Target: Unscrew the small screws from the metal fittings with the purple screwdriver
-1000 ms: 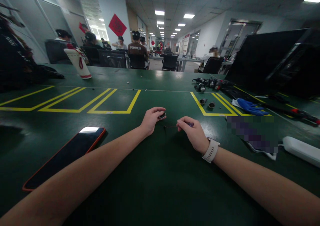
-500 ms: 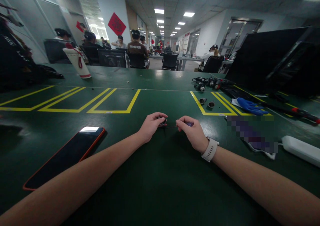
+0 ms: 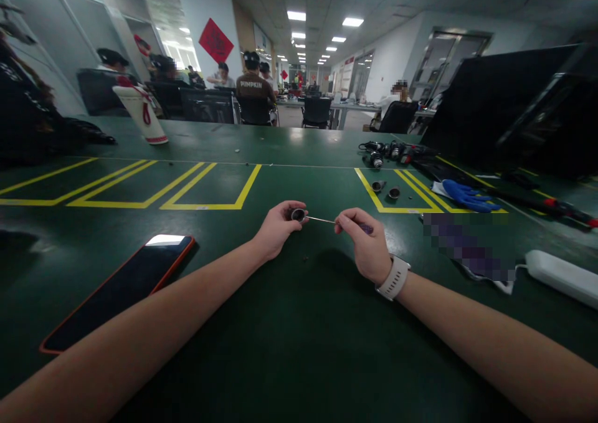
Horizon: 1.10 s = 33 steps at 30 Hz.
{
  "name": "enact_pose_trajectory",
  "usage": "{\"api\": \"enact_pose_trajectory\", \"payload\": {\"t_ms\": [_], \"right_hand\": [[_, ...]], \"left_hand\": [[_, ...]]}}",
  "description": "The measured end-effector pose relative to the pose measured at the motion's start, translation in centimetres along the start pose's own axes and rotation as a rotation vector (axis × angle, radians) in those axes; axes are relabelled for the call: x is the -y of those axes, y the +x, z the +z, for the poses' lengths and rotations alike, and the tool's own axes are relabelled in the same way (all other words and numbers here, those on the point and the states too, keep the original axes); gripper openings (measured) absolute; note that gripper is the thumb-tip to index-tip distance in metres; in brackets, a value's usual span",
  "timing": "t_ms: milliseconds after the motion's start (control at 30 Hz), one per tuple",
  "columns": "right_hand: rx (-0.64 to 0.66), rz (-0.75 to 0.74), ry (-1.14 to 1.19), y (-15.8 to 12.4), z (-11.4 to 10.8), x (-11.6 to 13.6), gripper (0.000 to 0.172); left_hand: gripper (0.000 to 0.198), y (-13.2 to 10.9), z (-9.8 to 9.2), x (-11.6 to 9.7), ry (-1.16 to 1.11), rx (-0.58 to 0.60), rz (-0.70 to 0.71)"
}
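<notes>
Between the thumb and fingers of my left hand (image 3: 275,228) is a small round metal cup-shaped part (image 3: 298,215), its dark hollow facing me. My right hand (image 3: 362,239), with a pale watch on the wrist, is closed on a screwdriver (image 3: 322,220). Its thin shaft points left and its tip meets the cup-shaped part's right side; whether it enters the part I cannot tell. Most of the purplish handle is hidden in my palm. Both hands are above the green tabletop (image 3: 299,336), and a tiny dark speck (image 3: 305,259) lies below them.
Two similar metal parts (image 3: 394,193) sit in a yellow-taped box at right. Beyond are dark metal fittings (image 3: 376,159), a blue glove (image 3: 469,195) and a monitor (image 3: 504,99). A phone (image 3: 126,286) lies at left, a white cup-like container (image 3: 142,114) behind, a white power strip (image 3: 560,276) at right.
My left hand has turned the metal part so its hollow faces me. My right hand has shifted slightly right, and more of the screwdriver shaft shows. The dark speck below has come into view.
</notes>
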State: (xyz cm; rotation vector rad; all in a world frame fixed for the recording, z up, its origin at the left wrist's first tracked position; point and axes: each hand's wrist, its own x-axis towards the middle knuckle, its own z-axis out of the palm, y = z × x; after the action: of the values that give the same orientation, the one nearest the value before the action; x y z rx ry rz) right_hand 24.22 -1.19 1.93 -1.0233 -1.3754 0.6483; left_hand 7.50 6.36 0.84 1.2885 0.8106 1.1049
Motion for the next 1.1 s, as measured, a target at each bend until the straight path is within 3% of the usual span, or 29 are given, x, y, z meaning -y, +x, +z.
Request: {"api": "enact_pose_trajectory", "payload": {"t_ms": [233,333,467,600,733,1100], "right_hand": [[0.135,-0.034,-0.124,-0.4,0.1,0.9,0.012],[0.133,-0.052,-0.147,-0.6,0.2,1.0,0.012],[0.101,-0.068,-0.123,-0.7,0.1,1.0,0.011],[0.095,-0.095,-0.078,-0.9,0.0,0.9,0.013],[0.105,-0.124,-0.052,-1.0,-0.1,0.9,0.012],[0.164,-0.162,-0.191,-1.2,0.4,1.3,0.014]], "left_hand": [[0.043,0.6,-0.3,0.3,0.224,0.053,0.143],[0.044,0.6,-0.5,-0.2,0.371,0.052,0.209],[0.024,0.6,-0.7,-0.8,0.530,0.034,0.301],[0.028,0.6,-0.6,-0.7,0.724,0.042,0.416],[0.032,0.6,-0.6,-0.4,0.727,0.102,0.375],[0.017,0.9,-1.0,-0.3,0.783,0.224,0.455]]}}
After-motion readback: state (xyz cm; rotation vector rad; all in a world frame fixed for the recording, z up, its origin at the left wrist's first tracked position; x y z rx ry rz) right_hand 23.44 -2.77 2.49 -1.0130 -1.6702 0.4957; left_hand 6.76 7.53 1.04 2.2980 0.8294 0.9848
